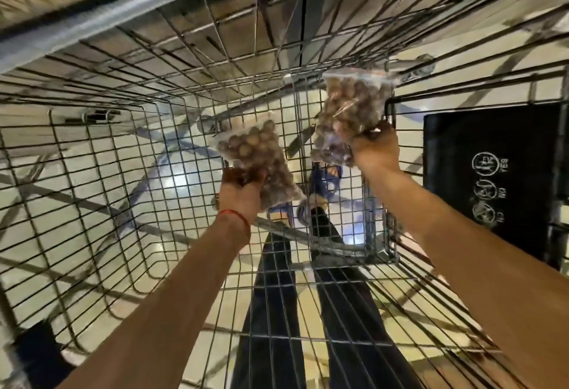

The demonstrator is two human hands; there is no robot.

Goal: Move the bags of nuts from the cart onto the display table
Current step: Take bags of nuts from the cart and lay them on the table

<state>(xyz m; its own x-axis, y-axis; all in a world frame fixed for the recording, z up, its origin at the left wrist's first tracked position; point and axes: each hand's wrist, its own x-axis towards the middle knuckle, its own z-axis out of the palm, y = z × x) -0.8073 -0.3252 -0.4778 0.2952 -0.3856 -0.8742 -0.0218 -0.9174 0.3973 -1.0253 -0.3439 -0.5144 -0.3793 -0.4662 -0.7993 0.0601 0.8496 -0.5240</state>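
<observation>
I look straight down into a wire shopping cart [92,148]. My left hand [241,194] grips the near end of a clear bag of round brown nuts [255,151], held inside the basket. My right hand [374,148] grips the lower edge of a second clear bag of nuts [351,111], held a little farther in and to the right. Both bags are raised off the cart's wire floor. A red thread circles my left wrist. The display table is not in view.
The cart's thick metal rim [123,10] runs across the top left. A black plastic child-seat flap [492,179] with printed warning symbols stands at the right. Through the mesh I see dark trousers, shoes and a glossy pale floor [172,179].
</observation>
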